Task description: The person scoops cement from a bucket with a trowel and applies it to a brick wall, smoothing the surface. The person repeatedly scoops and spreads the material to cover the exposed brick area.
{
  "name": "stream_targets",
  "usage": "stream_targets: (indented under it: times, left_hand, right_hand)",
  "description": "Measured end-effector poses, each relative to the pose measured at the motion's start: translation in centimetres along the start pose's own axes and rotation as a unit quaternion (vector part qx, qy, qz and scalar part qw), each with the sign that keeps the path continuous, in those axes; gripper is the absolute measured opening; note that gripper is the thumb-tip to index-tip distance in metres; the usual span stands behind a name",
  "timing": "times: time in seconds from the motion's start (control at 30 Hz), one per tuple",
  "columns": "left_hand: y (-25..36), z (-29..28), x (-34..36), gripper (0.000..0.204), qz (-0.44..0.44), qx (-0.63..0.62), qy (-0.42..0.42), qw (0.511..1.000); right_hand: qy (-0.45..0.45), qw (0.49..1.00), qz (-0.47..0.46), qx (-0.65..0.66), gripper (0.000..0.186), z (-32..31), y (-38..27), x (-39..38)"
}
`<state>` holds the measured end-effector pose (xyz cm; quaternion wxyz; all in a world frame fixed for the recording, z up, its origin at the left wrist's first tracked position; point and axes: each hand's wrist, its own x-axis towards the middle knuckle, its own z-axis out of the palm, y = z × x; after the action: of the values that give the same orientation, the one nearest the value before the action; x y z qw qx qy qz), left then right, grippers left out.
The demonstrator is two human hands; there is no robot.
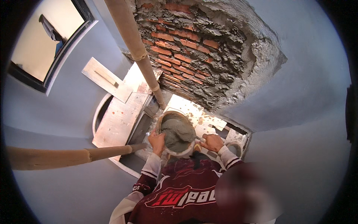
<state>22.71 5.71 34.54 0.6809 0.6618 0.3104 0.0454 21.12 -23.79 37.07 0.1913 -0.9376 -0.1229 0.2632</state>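
Observation:
A round bucket [162,116] holding wet grey mortar [174,131] is at the centre, in front of my body. My left hand [156,141] grips its left rim, fingers bent over the edge. On the bucket's other side my right hand [212,142] is closed round the handle of a trowel, whose blade I cannot make out in the mortar. My feet show only partly below the bucket.
Exposed brick [184,44] patched with rough mortar rises ahead between grey-blue walls [309,93]. Bamboo poles [141,56] [67,156] run at upper centre and lower left. Boards [119,115] and a wooden float [93,72] lie left, below a window [37,33]. Splattered pale sheets [182,102] lie behind the bucket.

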Motion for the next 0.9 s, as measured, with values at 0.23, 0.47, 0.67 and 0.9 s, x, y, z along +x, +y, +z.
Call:
stream_targets:
  times: [0.23, 0.47, 0.67, 0.9]
  left_hand:
    - [-3.9, 0.6, -2.9, 0.039, 0.014, 0.050, 0.112, 0.992]
    - [-8.2, 0.2, -7.1, 0.043, -0.016, -0.052, 0.215, 0.975]
    - [-10.5, -2.8, -10.1, 0.039, -0.081, 0.011, 0.258, 0.963]
    - [-6.7, -1.0, -12.3, 0.039, -0.073, -0.006, 0.331, 0.941]
  right_hand:
    - [-0.066, 0.995, -0.077, 0.022, 0.033, -5.0, 0.5, 1.7]
    - [-0.169, 0.941, -0.020, 0.291, 0.027, -2.7, 11.6, 13.5]
    - [-0.079, 0.855, 0.225, 0.460, 0.012, -13.2, 20.0, 22.2]
    - [-0.087, 0.958, 0.192, 0.193, 0.034, -11.9, 23.2, 13.0]
